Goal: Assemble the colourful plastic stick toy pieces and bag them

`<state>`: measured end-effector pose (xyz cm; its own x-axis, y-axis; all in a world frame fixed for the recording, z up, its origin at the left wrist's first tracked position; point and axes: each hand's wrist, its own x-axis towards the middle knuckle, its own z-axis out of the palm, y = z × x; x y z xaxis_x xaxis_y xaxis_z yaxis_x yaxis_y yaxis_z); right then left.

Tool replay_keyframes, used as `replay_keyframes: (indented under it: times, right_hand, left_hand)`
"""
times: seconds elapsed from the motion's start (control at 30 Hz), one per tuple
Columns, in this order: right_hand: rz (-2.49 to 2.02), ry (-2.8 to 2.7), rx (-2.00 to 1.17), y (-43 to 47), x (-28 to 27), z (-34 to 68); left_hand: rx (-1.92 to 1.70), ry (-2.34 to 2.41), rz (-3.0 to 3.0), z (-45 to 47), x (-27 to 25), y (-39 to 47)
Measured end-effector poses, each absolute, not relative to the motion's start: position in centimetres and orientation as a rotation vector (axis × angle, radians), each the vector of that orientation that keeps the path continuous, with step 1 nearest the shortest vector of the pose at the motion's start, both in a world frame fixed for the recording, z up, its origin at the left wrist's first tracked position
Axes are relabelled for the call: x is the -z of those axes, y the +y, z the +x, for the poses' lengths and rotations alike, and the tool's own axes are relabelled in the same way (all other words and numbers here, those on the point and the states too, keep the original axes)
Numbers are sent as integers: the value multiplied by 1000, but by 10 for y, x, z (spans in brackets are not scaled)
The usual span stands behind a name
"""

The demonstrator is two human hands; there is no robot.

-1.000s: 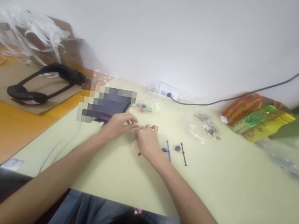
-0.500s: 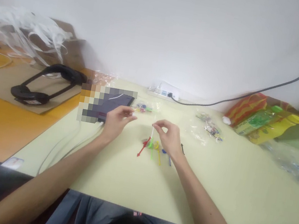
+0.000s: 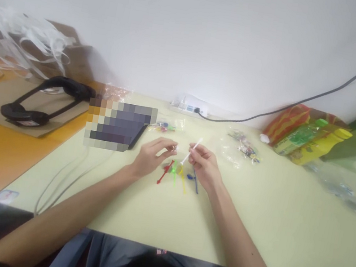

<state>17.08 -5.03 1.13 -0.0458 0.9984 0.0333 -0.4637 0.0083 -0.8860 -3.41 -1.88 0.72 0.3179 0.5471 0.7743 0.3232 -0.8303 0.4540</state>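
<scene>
My right hand [image 3: 206, 165] pinches a thin white plastic stick [image 3: 191, 153], tilted, its upper end leaning right above the fingers. Facing it, my left hand [image 3: 152, 156] has thumb and fingertips closed on something small and whitish at the tips, too small to name. On the table below lies a row of small coloured plastic pieces with long stems: a red arrow-ended one [image 3: 164, 173], a green one [image 3: 174, 174], a yellow one [image 3: 183, 180] and a blue one [image 3: 196, 183]. The blue one is close under my right hand.
A dark flat device [image 3: 121, 126], partly pixelated, lies left of my hands. Behind are a plastic bag of coloured pieces [image 3: 164, 125], a power strip [image 3: 189, 104] and another bag [image 3: 246, 150]. Drink bottles [image 3: 319, 146] lie right; a black headset-like frame [image 3: 47, 100] lies left.
My hands have come closer together, the left moving right. The white stick, upright under the right fingertips before, now slants up past them. The black piece by my right wrist is now hidden.
</scene>
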Motion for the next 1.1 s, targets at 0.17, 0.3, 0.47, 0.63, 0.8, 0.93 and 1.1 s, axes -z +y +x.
replay_keyframes:
  times: [0.17,0.3,0.47,0.63,0.8,0.93,1.1]
  right_hand:
    - [-769,-915,-1449,-54,-11,166]
    - [-790,-981,-1442,-55,-9,162]
    - [-780,-1056,-1453,-56,-8,164]
    - [-759,-1065,-1458,-56,-9,166]
    - [-769,-1110,-1435,-56,-9,165]
    - [-762,-1147,-1417,-57,-11,166]
    - [-785,-1151,-1408,-59,-15,166]
  left_hand:
    - [-1424,929,2099,-38,-10,-26]
    - [-1277,842,1877,-33,-12,-27]
    - [-1118,740,1744,-28,-12,-34]
    - [-1103,740,1679,-26,-13,-35]
    - [-1102,734,1686,-28,-15,-35]
    - [-1077,723,1680,-29,-17,-36]
    - [-1092,737,1660,-27,-18,-40]
